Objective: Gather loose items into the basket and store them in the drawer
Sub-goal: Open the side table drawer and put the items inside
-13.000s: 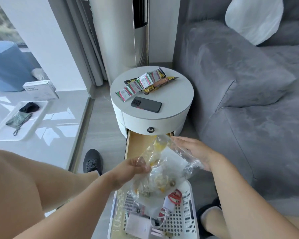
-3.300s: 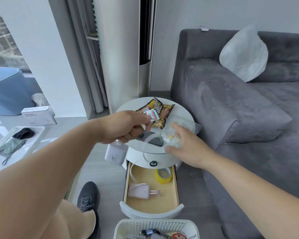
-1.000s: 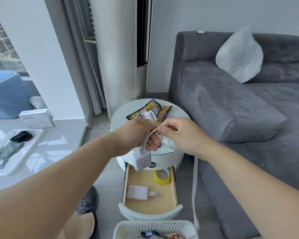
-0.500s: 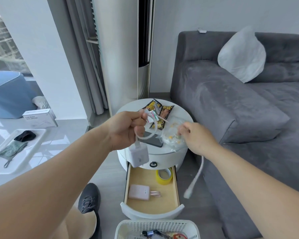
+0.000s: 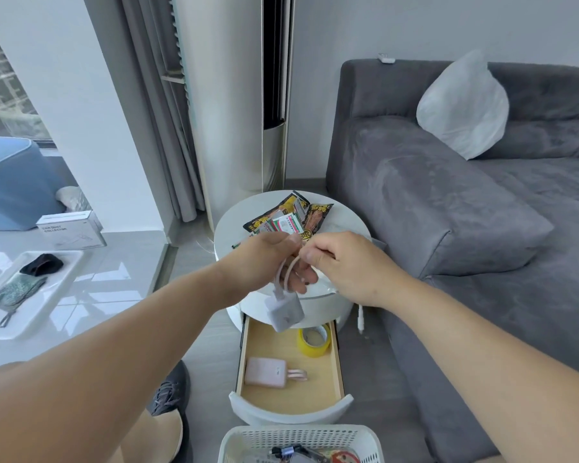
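Hands meet above the front edge of the round white side table (image 5: 228, 228), both busy with one charger (image 5: 284, 310). It is a small, pale, blocky adapter with rounded corners, hanging tilted in the air just over the back of the open drawer (image 5: 290, 401), and a thin whitish cable (image 5: 290, 267) rises from it in a loop. The left hand (image 5: 268, 262) has its fingers curled around that loop, holding the coiled strands against the palm. The right hand (image 5: 345, 265) pinches the cable between thumb and forefinger right beside the left hand's fingertips; the rest of its fingers are folded in. The cable's free end (image 5: 360, 317), a straight white plug, dangles below the right wrist, beside the table and in front of the grey sofa (image 5: 465, 235). The drawer is pulled well out, with a light wooden floor and a curved white front. Inside it lie a pink power bank (image 5: 265, 371) with short pink leads at its right side, and a roll of yellow tape (image 5: 313, 340) near the back right corner. On the table top behind the hands lie several snack packets (image 5: 291, 217), black-and-orange and green-and-red ones overlapping. A white perforated basket (image 5: 301, 436) stands on the floor just in front of the drawer, with a few small items showing at its bottom edge, too cropped to identify.
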A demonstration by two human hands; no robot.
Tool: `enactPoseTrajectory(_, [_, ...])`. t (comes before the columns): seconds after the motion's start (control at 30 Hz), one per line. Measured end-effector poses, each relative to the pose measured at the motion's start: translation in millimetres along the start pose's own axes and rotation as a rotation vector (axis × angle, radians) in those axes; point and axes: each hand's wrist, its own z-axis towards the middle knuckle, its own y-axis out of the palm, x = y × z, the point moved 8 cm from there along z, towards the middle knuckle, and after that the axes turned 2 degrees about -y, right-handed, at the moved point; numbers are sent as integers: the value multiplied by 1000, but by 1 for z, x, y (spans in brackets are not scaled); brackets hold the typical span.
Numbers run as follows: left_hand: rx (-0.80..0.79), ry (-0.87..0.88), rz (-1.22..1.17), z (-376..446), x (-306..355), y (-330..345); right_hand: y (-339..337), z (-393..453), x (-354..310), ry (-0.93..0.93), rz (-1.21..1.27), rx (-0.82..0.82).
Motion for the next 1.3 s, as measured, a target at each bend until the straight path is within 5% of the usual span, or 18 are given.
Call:
enactPoseTrajectory(0.13, [-46,-34,2,2,-3,7,-12,2,18,97,84,108])
enactPoseTrajectory(0.4, [-172,-206,-371,1,-8,4,-9,3,46,220,500,170])
enactPoseTrajectory(0.5, [-151,-183,-503,2,-7,-1,-13,2,53,249,354,197])
enactPoseTrajectory(0.67, [20,-109,-736,10,-6,-19,0,-5,41,202,-226,88])
enactPoseTrajectory(0.8, [200,-35,-619,13,-6,-30,28,-5,15,55,-509,-18])
enactPoseTrajectory(1.03, [160,-45,-546,11,-5,-8,40,-14,-32,-234,-911,-59])
enactPoseTrajectory(1.3, [242,7,-264,6,-3,-10,20,-13,-34,-204,-513,93])
